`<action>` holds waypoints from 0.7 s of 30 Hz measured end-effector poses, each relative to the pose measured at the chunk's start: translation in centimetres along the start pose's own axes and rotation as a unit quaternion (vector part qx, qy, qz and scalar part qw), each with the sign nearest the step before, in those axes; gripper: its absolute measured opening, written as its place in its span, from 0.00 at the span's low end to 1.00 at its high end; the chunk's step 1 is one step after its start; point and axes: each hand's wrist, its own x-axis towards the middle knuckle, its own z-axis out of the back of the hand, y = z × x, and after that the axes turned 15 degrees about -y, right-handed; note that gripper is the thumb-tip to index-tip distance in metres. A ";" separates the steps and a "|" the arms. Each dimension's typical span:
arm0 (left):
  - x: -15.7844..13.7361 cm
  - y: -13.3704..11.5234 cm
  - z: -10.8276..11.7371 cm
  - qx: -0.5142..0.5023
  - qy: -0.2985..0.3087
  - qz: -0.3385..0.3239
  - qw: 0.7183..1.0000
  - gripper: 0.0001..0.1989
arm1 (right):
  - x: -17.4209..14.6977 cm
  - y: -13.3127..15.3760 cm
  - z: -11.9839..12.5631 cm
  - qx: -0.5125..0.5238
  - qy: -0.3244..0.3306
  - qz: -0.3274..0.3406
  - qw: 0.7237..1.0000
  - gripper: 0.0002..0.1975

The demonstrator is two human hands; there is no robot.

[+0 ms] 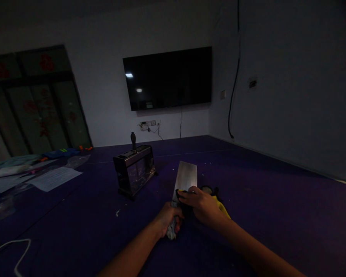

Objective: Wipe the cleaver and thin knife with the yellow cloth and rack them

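My left hand (170, 218) is closed around the pale, wrapped-looking handle (171, 232) of a cleaver. Its broad metal blade (186, 175) points away from me, tilted over the purple surface. My right hand (204, 206) has its fingers curled over a small black piece with a yellow edge (183, 191), which lies against the blade near the handle. What kind of thing this is cannot be made out in the dim light. Just beyond and beside my right hand sits a yellow and black item (221, 206), partly hidden by that hand.
A black and silver box with a clear side (138, 171) and an upright dark knob stands ahead on the left. Papers (56, 178), cloths and plastic lie farther left. A white cable (23, 246) is at the near left. A television (170, 79) hangs on the wall.
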 end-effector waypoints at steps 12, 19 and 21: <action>-0.4 -0.4 0.1 0.007 0.023 -0.002 1.000 0.06 | 0.0 -0.4 -0.1 -0.006 -0.009 0.000 1.000 0.28; -0.4 -0.3 0.1 0.087 0.079 0.004 0.993 0.05 | -0.1 -2.7 1.2 -0.106 -0.106 -0.092 0.984 0.31; -0.4 -0.4 0.1 0.101 0.097 0.004 0.990 0.06 | -0.3 -3.6 1.7 -0.124 -0.137 -0.118 0.976 0.31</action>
